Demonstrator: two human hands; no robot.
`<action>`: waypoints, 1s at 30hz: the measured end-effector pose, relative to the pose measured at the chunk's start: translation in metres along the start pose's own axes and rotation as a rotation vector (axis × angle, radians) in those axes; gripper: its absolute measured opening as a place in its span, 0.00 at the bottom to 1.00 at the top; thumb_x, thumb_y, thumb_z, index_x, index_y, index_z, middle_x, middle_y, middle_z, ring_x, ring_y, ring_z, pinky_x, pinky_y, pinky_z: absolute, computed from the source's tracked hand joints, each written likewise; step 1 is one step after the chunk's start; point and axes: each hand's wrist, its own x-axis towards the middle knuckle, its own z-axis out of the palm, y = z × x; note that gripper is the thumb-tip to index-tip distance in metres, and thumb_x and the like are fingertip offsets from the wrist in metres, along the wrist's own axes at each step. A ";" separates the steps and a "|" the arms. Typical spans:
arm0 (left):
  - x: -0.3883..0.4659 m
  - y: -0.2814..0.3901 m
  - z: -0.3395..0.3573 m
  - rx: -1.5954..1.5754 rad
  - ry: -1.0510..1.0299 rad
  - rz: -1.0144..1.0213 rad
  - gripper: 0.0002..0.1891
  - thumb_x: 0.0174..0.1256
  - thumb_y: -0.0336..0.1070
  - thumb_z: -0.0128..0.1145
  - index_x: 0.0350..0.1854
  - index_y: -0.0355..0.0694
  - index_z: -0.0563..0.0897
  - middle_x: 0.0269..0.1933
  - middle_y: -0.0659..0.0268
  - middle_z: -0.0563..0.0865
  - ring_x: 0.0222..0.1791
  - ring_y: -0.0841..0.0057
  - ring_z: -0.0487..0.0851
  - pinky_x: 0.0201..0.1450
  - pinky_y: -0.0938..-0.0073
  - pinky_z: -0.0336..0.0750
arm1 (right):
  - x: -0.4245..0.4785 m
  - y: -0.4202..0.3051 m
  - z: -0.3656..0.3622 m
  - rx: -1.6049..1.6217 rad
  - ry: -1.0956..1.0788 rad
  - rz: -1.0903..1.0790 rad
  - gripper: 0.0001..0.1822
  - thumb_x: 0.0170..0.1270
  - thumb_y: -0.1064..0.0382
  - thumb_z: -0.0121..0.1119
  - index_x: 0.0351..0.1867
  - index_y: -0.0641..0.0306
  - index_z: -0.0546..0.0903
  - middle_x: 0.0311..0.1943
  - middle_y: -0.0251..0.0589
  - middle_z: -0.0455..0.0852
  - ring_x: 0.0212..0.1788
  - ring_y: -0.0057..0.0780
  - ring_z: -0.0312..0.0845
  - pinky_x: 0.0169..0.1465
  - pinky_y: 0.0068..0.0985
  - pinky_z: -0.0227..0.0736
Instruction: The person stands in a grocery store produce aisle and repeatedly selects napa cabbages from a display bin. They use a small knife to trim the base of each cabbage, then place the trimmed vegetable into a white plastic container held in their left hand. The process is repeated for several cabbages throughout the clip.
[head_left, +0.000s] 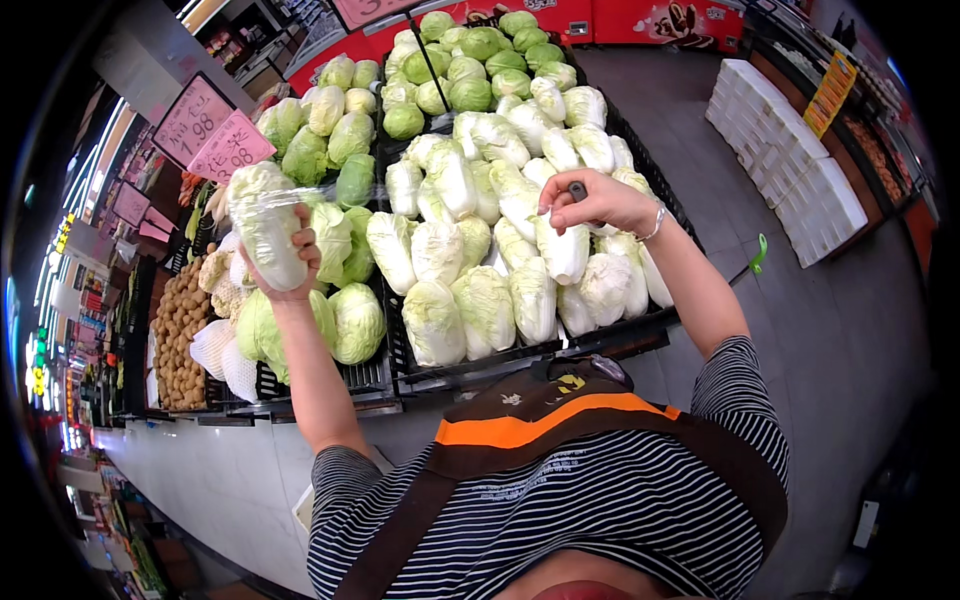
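Observation:
My left hand (298, 262) grips a napa cabbage (264, 225), raised over the left side of the produce display. A strip of clear plastic film (330, 196) stretches from this cabbage toward my right hand (592, 201); where its far end lies is hard to make out. My right hand is closed around a dark-handled tool (577, 190), its thumb and forefinger brought together. The rest of the tool is hidden. Below that hand sits another napa cabbage (564, 251), among several in a black crate (517, 365).
Round green cabbages (472, 60) fill the back of the display. Potatoes (182, 341) lie at far left, beneath pink price signs (231, 146). White foam boxes (787, 165) stand to the right, and a green hooked object (760, 253) juts out beside the crate.

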 end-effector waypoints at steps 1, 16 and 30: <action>-0.001 0.003 0.003 0.000 0.000 0.011 0.44 0.58 0.59 0.63 0.71 0.42 0.59 0.61 0.54 0.69 0.42 0.67 0.75 0.40 0.68 0.76 | 0.000 0.003 0.000 -0.031 -0.034 0.025 0.17 0.54 0.62 0.70 0.43 0.65 0.81 0.26 0.28 0.84 0.21 0.04 0.64 0.21 0.11 0.51; -0.021 0.037 0.016 0.125 0.024 0.097 0.48 0.54 0.55 0.67 0.73 0.39 0.57 0.61 0.57 0.70 0.41 0.70 0.75 0.38 0.72 0.75 | -0.001 0.056 0.017 0.384 -0.145 0.122 0.17 0.59 0.62 0.68 0.48 0.64 0.78 0.32 0.34 0.85 0.17 0.05 0.56 0.18 0.10 0.45; -0.036 0.036 0.020 0.226 0.048 0.099 0.48 0.57 0.60 0.63 0.72 0.36 0.57 0.60 0.55 0.69 0.41 0.68 0.74 0.39 0.69 0.75 | 0.024 0.085 0.010 0.574 0.170 0.111 0.08 0.67 0.62 0.62 0.43 0.61 0.80 0.34 0.29 0.82 0.16 0.05 0.52 0.17 0.10 0.45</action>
